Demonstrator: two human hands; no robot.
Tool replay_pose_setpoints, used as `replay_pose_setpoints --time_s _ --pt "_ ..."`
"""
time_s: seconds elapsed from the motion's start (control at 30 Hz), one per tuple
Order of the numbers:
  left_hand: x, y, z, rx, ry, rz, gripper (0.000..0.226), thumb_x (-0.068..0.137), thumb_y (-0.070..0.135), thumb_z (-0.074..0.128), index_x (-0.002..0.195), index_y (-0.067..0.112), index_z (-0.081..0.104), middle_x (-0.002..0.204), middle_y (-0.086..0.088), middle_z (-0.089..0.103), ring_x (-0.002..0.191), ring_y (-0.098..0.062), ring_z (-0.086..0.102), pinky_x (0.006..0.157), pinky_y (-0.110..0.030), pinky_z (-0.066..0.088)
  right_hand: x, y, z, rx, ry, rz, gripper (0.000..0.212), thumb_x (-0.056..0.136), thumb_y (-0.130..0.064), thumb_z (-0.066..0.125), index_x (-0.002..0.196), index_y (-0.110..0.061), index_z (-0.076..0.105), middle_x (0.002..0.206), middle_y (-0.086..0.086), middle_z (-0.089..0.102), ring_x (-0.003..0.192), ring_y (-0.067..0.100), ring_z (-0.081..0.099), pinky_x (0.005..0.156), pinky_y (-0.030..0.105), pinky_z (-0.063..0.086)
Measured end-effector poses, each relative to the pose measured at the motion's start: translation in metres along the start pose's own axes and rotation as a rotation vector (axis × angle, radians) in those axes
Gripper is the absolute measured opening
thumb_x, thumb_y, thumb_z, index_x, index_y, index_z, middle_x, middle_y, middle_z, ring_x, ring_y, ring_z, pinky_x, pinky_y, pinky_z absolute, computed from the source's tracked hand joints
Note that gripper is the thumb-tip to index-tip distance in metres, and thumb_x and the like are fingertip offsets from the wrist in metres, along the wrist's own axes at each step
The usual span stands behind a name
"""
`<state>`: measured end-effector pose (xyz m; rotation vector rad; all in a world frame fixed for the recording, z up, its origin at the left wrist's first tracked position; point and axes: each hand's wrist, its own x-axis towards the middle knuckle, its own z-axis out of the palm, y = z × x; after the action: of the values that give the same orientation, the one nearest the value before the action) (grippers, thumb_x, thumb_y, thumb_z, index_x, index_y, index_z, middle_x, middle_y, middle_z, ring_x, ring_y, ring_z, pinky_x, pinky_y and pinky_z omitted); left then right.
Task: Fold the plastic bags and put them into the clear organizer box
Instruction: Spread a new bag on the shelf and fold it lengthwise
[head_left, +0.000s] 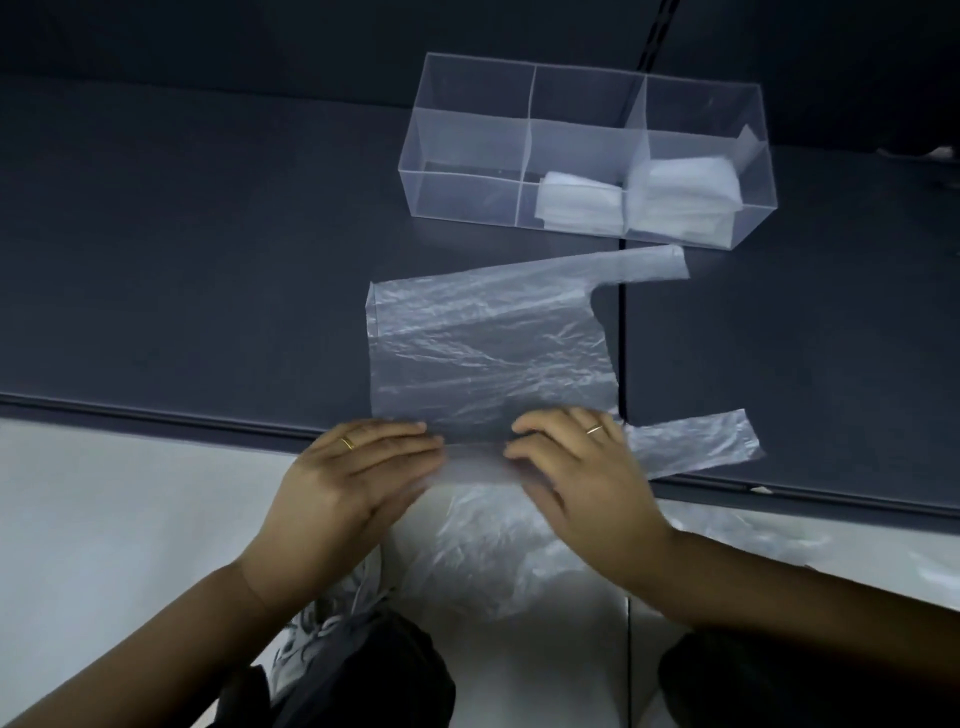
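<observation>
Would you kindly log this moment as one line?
stage: folding | plastic bag: spread flat | left hand: fingers on bag | right hand: likewise | organizer box: folded bags in two compartments

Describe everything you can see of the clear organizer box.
The clear organizer box is a long, open-topped rectangle of transparent, rigid-looking plastic, split by thin clear dividers into compartments. It stands upright on the dark surface, beyond the flat plastic bag. A folded stack of whitish bags sits in the near middle compartment, a second stack at the right end. The left compartments look empty. Neither the left hand nor the right hand touches it.
</observation>
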<state>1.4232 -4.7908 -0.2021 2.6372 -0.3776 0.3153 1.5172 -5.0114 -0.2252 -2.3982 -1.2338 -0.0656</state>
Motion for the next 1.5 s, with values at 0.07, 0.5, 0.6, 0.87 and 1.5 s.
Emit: replay_pose_setpoints --time_s 0.07,0.5,0.6,0.87,1.5 --pt "0.005 -0.002 -0.009 -0.087 -0.021 -0.137 0.036 0.096 0.035 0.048 0.098 0.013 0.077 0.108 0.009 0.069 0.107 -0.006 0.063 0.095 -0.021 0.045 -0.004 0.012 -0.014 0.016 0.055 0.080 0.016 0.087 -0.022 0.060 0.086 -0.015 0.073 0.092 -0.002 0.069 0.085 0.019 0.063 0.082 0.031 0.037" --pt "0.027 -0.057 -0.063 -0.747 -0.230 -0.806 0.023 0.077 0.044 0.066 0.090 0.029 0.078 0.093 0.007 0.076 0.090 -0.002 0.069 0.076 -0.014 0.048 -0.015 0.096 -0.118 0.572 -0.133 0.588 0.011 0.074 -0.040 0.066 0.075 -0.031 0.073 0.077 -0.011 0.073 0.072 -0.003 0.064 0.071 0.005 0.044" --pt "0.046 -0.070 -0.053 -0.760 -0.053 -0.930 0.020 0.073 0.040 0.071 0.087 0.028 0.078 0.089 0.005 0.076 0.085 -0.005 0.070 0.076 -0.016 0.049 0.014 0.113 -0.107 0.701 -0.037 0.644 0.014 0.077 -0.033 0.068 0.070 -0.022 0.072 0.069 -0.008 0.070 0.067 -0.002 0.059 0.070 0.006 0.044" --pt "0.075 -0.105 -0.012 -0.396 0.155 -1.004 0.024 0.081 0.037 0.074 0.065 0.020 0.073 0.053 0.010 0.064 0.049 0.002 0.054 0.056 -0.013 0.043 0.075 0.158 -0.060 0.478 0.092 0.811 0.022 0.083 -0.031 0.073 0.064 -0.020 0.067 0.062 -0.014 0.062 0.056 -0.006 0.053 0.054 0.004 0.038" --pt "0.066 -0.056 0.044 0.291 -0.270 -0.446 0.074 0.094 0.060 0.011 0.153 0.016 0.004 0.162 -0.003 0.001 0.148 -0.018 -0.004 0.120 -0.036 -0.005 0.084 0.147 -0.054 0.179 -0.008 0.893 0.015 0.082 -0.028 0.071 0.079 -0.015 0.064 0.078 -0.004 0.060 0.083 0.019 0.059 0.071 0.027 0.042"
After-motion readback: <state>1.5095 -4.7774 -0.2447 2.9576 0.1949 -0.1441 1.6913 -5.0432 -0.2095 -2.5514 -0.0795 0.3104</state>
